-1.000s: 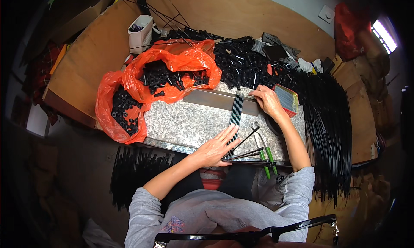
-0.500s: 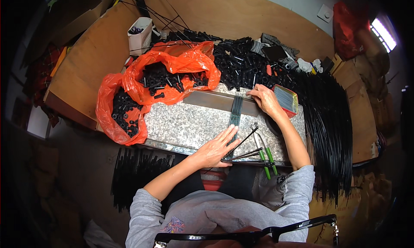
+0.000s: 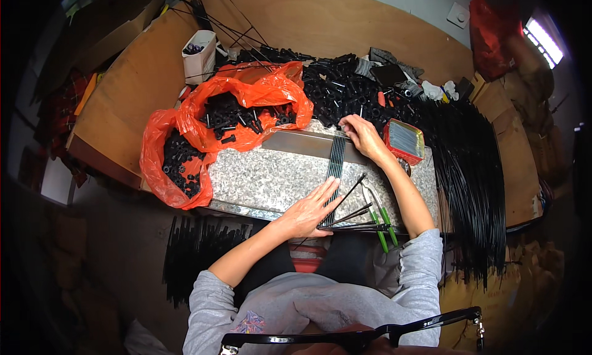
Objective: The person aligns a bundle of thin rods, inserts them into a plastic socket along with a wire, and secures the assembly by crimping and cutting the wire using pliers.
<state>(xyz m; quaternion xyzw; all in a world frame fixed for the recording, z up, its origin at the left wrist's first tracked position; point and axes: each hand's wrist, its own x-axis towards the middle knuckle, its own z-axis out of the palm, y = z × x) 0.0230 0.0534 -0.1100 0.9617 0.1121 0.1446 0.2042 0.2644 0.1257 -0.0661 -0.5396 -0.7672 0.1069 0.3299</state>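
Left hand (image 3: 308, 212) lies flat near the front edge of the speckled slab (image 3: 259, 179), right of its middle, fingers straight and unclenched, spread across a row of thin dark rods (image 3: 336, 160). And there are the rods, side by side, running from under that palm toward the far edge and crossing the long metal strip (image 3: 299, 144) that lies along it. Up at the far ends, here's the right hand (image 3: 365, 136), fingertips drawn in close together beside the tips; whether they pinch anything, I cannot tell from here. This looks like the lining-up step: one hand steadying the row, the other tending its far ends. What the next move calls for, I'd judge, is a light, even press from the left palm so no rod rolls out of line, and small fingertip touches from the right to bring the ends level. Watch the front edge, though: green-handled pliers (image 3: 388, 225) and loose black sticks (image 3: 350, 193) crowd in just right of the left hand, so that palm has little room to slide rightward.
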